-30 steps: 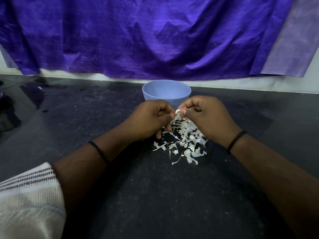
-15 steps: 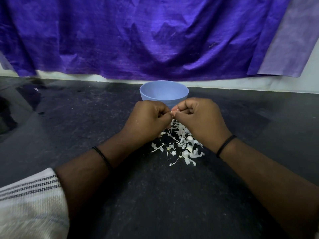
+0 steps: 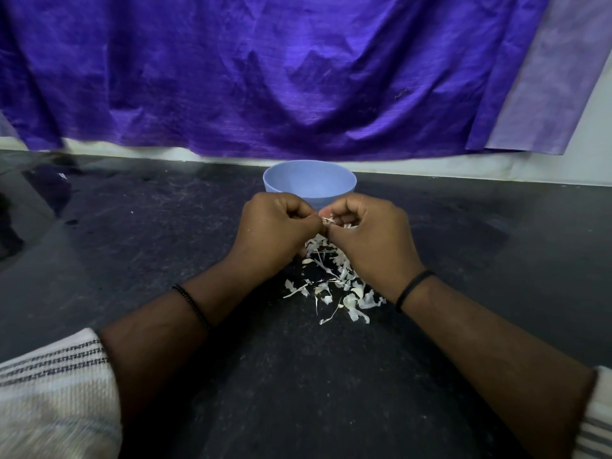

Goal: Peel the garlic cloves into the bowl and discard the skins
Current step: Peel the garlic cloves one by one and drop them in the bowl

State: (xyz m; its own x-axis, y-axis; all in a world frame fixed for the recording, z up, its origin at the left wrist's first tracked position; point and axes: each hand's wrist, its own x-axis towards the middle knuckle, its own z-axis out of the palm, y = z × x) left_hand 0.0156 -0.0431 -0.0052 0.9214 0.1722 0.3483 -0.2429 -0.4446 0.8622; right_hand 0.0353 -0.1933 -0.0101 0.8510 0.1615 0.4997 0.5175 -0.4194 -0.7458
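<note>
Garlic clove [image 3: 328, 220]: small pale piece, mostly hidden, pinched between the curled fingertips of left hand [image 3: 276, 233] and right hand [image 3: 367, 241], both grips closed on it, held above the worktop [image 3: 149, 246]. Garlic skins [image 3: 334, 283]: loose white heap on the worktop beneath and nearer than the hands. Blue bowl [image 3: 309, 182]: upright just beyond the hands, contents not visible; purple cloth [image 3: 265, 71] hangs behind.

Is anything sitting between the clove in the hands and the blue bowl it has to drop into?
Nothing visible does. Both the left hand and right hand pinch the garlic clove just in front of the blue bowl, whose open top is uncovered. The pile of skins lies on the counter nearer the person, not toward the bowl.
</note>
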